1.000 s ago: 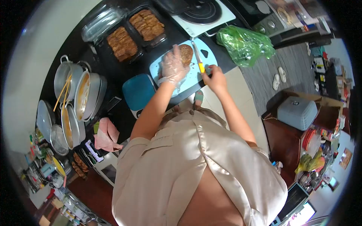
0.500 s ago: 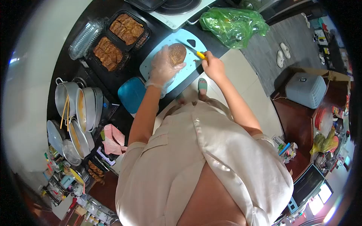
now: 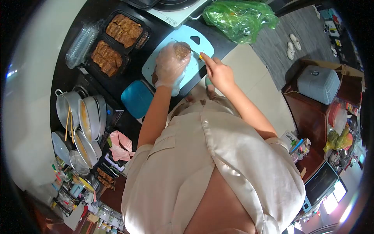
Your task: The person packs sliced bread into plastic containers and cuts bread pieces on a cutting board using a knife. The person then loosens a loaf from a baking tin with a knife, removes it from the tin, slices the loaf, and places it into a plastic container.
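On the light blue cutting board (image 3: 205,46) lies a brown loaf-like piece of food (image 3: 181,50) with a rounded, grainy end. My left hand (image 3: 170,65), in a clear plastic glove, is wrapped over it from above and covers most of its length. A bit of brown also shows at the left edge of the glove. Bare and closed, my right hand (image 3: 220,74) grips a knife (image 3: 201,57) by its yellow handle. Its blade reaches the right end of the brown piece; whether it has cut in, I cannot tell.
Two black trays (image 3: 124,30) of sliced brown food stand at the back left, beside clear plastic lids (image 3: 82,45). A green plastic bag (image 3: 241,19) and a white cooker (image 3: 175,18) lie beyond the board. A blue lid-like item (image 3: 136,98) and stacked metal pans (image 3: 89,117) are at left.
The knife has swung in from over the board to the right end of the brown piece. My left hand has moved further over that piece, hiding more of it.
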Action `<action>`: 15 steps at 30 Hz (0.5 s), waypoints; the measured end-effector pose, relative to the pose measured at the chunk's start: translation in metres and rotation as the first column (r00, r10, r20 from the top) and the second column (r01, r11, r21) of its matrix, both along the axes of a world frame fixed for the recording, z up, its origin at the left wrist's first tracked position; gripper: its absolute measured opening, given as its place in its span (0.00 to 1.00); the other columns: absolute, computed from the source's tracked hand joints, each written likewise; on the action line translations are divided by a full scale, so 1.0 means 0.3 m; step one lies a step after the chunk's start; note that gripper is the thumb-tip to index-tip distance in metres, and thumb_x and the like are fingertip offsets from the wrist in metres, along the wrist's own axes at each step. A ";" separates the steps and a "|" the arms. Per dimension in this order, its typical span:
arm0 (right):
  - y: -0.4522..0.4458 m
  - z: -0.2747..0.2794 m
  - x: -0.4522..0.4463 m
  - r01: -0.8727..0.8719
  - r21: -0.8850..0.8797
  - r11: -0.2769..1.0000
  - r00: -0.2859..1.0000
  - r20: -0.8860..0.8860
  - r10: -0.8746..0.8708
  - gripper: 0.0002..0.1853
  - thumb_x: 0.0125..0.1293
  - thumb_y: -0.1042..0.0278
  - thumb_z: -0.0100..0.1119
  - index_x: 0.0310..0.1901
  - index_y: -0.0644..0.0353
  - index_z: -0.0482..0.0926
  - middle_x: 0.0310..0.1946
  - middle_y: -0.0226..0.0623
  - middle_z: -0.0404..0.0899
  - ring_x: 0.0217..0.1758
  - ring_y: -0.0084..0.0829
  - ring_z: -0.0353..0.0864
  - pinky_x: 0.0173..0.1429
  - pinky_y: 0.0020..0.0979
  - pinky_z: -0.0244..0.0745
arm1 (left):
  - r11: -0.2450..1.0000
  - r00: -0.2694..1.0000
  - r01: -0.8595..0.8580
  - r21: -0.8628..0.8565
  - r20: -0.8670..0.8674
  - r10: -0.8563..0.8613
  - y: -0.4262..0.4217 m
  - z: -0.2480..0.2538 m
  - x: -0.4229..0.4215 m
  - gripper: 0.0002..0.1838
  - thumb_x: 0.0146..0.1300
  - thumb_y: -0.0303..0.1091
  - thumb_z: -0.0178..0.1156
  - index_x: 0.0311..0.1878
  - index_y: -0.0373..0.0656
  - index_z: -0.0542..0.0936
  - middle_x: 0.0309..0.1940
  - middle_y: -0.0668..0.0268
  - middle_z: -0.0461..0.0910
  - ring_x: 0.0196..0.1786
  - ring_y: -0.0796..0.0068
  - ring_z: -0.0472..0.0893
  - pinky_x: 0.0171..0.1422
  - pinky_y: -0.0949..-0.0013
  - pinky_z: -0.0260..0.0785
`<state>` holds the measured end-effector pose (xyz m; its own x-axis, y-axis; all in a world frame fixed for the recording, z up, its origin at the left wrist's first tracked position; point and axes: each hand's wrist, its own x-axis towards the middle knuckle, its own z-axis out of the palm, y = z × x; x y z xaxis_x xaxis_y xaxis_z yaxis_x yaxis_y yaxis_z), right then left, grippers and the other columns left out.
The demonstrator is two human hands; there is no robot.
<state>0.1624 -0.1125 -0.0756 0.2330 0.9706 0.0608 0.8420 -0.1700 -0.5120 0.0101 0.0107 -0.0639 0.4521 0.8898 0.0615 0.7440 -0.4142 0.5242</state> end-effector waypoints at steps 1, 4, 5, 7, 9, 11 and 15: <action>0.007 -0.001 0.000 0.000 -0.001 1.000 1.000 0.002 0.000 0.23 0.68 0.65 0.53 0.65 0.39 0.73 0.31 0.42 0.79 0.25 0.44 0.82 0.31 0.44 0.79 | 1.000 1.000 -0.002 -0.003 0.018 0.002 0.003 0.000 0.006 0.32 0.54 0.49 0.70 0.56 0.39 0.75 0.50 0.51 0.79 0.54 0.48 0.78 0.59 0.51 0.70; 0.074 -0.018 -0.022 0.001 0.011 1.000 1.000 0.013 -0.001 0.25 0.67 0.66 0.55 0.66 0.38 0.72 0.32 0.39 0.79 0.26 0.43 0.81 0.30 0.43 0.78 | 0.999 0.998 0.037 -0.010 0.042 -0.037 0.014 -0.006 0.013 0.28 0.53 0.46 0.70 0.53 0.38 0.77 0.47 0.50 0.80 0.52 0.48 0.79 0.57 0.51 0.72; 0.121 -0.031 -0.032 -0.016 0.034 0.999 0.999 0.045 0.015 0.25 0.66 0.67 0.55 0.65 0.40 0.73 0.30 0.40 0.79 0.26 0.43 0.81 0.29 0.43 0.78 | 0.999 0.998 0.036 -0.015 0.044 -0.036 0.011 -0.007 0.016 0.28 0.53 0.46 0.70 0.53 0.38 0.77 0.47 0.50 0.80 0.52 0.48 0.79 0.57 0.51 0.72; 0.140 -0.038 -0.039 -0.035 0.062 0.997 0.997 0.077 0.030 0.25 0.64 0.69 0.56 0.65 0.43 0.73 0.29 0.41 0.79 0.25 0.43 0.81 0.28 0.42 0.78 | 0.999 0.997 -0.001 -0.040 0.083 0.005 0.008 0.013 0.017 0.27 0.52 0.45 0.71 0.51 0.38 0.78 0.46 0.49 0.81 0.50 0.47 0.79 0.56 0.50 0.72; 0.083 -0.030 -0.012 -0.038 0.050 0.998 0.997 0.068 0.035 0.26 0.64 0.69 0.56 0.65 0.43 0.73 0.29 0.42 0.79 0.24 0.44 0.82 0.28 0.42 0.78 | 1.000 0.997 -0.022 -0.022 0.074 0.024 0.025 -0.027 0.013 0.27 0.52 0.45 0.71 0.51 0.38 0.78 0.45 0.50 0.81 0.50 0.47 0.79 0.56 0.50 0.72; 0.012 -0.005 0.014 -0.044 -0.021 0.999 0.995 0.093 0.046 0.28 0.63 0.70 0.55 0.66 0.42 0.72 0.30 0.42 0.80 0.24 0.44 0.82 0.28 0.42 0.78 | 0.999 0.997 -0.045 -0.019 0.063 0.046 0.031 -0.045 0.016 0.27 0.52 0.45 0.71 0.50 0.38 0.79 0.45 0.50 0.81 0.50 0.47 0.80 0.56 0.50 0.72; 0.105 -0.017 -0.034 -0.033 -0.029 0.999 0.995 0.095 0.036 0.30 0.61 0.72 0.54 0.67 0.42 0.71 0.32 0.43 0.80 0.24 0.45 0.82 0.29 0.43 0.78 | 0.998 0.999 -0.048 -0.032 -0.023 0.047 0.027 -0.017 0.032 0.28 0.52 0.47 0.71 0.50 0.37 0.79 0.46 0.49 0.81 0.50 0.47 0.80 0.57 0.52 0.72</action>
